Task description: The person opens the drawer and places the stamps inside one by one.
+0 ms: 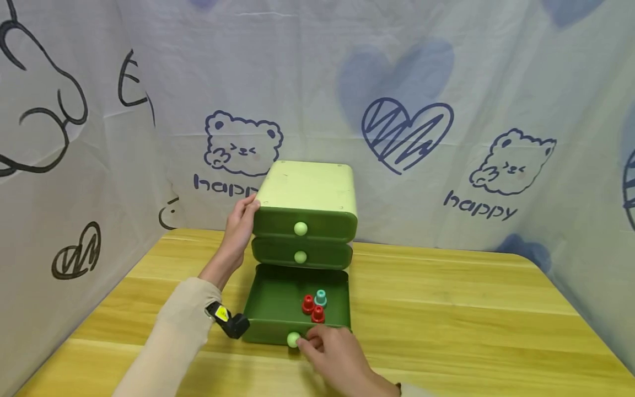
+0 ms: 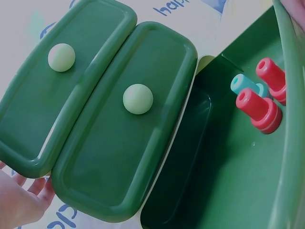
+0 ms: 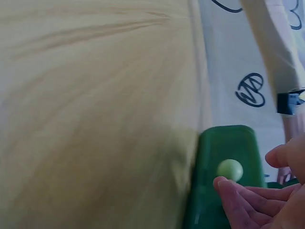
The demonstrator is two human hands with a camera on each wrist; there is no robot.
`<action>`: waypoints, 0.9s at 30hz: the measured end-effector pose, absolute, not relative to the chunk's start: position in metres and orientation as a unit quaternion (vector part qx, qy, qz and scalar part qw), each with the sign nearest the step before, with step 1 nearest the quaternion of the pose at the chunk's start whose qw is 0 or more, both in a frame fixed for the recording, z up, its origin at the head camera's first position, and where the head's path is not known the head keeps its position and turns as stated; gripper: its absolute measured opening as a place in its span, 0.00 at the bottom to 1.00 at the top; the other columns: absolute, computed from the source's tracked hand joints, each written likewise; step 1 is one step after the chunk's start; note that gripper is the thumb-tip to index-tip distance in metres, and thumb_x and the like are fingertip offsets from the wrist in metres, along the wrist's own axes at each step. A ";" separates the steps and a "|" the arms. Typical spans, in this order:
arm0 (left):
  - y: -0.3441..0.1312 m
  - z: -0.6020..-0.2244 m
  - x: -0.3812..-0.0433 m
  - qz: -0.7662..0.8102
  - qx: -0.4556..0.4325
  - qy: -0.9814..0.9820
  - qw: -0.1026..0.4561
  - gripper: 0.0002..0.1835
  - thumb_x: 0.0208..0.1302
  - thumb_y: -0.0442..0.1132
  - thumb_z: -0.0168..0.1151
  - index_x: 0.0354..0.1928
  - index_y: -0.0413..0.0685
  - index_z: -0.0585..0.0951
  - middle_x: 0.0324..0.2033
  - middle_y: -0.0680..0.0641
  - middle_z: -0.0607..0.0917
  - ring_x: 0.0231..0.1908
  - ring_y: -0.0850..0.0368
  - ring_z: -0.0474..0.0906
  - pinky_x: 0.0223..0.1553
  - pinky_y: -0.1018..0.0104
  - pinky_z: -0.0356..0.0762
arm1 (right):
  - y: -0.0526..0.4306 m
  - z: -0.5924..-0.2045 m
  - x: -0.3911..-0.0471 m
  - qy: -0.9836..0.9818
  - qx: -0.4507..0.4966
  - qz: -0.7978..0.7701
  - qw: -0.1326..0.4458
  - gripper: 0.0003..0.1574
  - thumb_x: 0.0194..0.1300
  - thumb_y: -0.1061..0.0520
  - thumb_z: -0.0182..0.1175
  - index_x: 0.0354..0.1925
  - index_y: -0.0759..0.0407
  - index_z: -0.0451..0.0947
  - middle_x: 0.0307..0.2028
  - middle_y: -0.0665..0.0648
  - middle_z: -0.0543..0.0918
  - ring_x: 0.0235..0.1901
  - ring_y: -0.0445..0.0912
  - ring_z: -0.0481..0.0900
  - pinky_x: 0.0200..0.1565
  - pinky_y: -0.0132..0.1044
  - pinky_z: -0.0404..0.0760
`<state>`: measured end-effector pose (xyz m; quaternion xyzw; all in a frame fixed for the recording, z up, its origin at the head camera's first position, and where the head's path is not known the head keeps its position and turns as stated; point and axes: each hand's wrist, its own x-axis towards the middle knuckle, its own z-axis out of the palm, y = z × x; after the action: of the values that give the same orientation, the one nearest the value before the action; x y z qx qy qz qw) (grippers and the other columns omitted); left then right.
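A small green cabinet (image 1: 310,187) has its bottom drawer (image 1: 278,298) pulled out and two upper drawers closed. In that drawer's right part stand two red pegs (image 1: 318,314) and a teal peg (image 1: 321,298), shaped like small pawns with hollow tops. My left hand (image 1: 239,226) rests on the cabinet's left side; the left wrist view shows its fingertips against the edge. My right hand (image 1: 334,353) is at the bottom drawer's round knob (image 1: 294,339). In the right wrist view a fingertip meets the knob (image 3: 230,170), and another digit stands apart from it.
The cabinet stands on a wood-grain table (image 1: 446,320), close to a white cloth backdrop (image 1: 307,66) with drawn bears and hearts. Another cloth wall (image 1: 44,209) runs along the left. The closed drawers carry round knobs, such as the top knob (image 1: 300,228).
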<state>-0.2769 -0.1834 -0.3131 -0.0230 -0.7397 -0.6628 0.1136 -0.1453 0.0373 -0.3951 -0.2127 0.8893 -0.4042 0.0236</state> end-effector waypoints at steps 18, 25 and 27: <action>-0.184 -0.313 -0.279 -0.664 -0.022 -0.738 0.114 0.30 0.75 0.48 0.43 0.73 0.44 0.57 0.71 0.42 0.59 0.69 0.47 0.54 0.69 0.54 0.51 | 0.022 -0.415 -0.151 0.898 -0.210 -0.387 0.014 0.15 0.63 0.50 0.65 0.25 0.59 0.86 0.11 0.39 0.73 0.13 0.32 0.68 0.21 0.28 0.71; -0.184 -0.314 -0.279 -0.667 -0.023 -0.736 0.112 0.30 0.75 0.48 0.43 0.73 0.43 0.57 0.71 0.42 0.59 0.69 0.47 0.54 0.68 0.54 0.52 | 0.021 -0.416 -0.154 0.894 -0.202 -0.399 0.003 0.15 0.63 0.51 0.65 0.23 0.57 0.85 0.08 0.39 0.69 0.12 0.32 0.67 0.19 0.28 0.70; -0.183 -0.314 -0.279 -0.666 -0.024 -0.737 0.112 0.30 0.75 0.48 0.43 0.73 0.43 0.57 0.71 0.42 0.59 0.69 0.48 0.54 0.68 0.55 0.52 | 0.020 -0.416 -0.157 0.894 -0.204 -0.400 -0.005 0.15 0.63 0.51 0.64 0.23 0.57 0.85 0.08 0.38 0.69 0.12 0.31 0.66 0.19 0.27 0.69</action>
<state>-0.2787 -0.1834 -0.3142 -0.0241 -0.7367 -0.6665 0.1119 -0.1565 0.0200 -0.4155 -0.2037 0.8937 -0.3998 -0.0046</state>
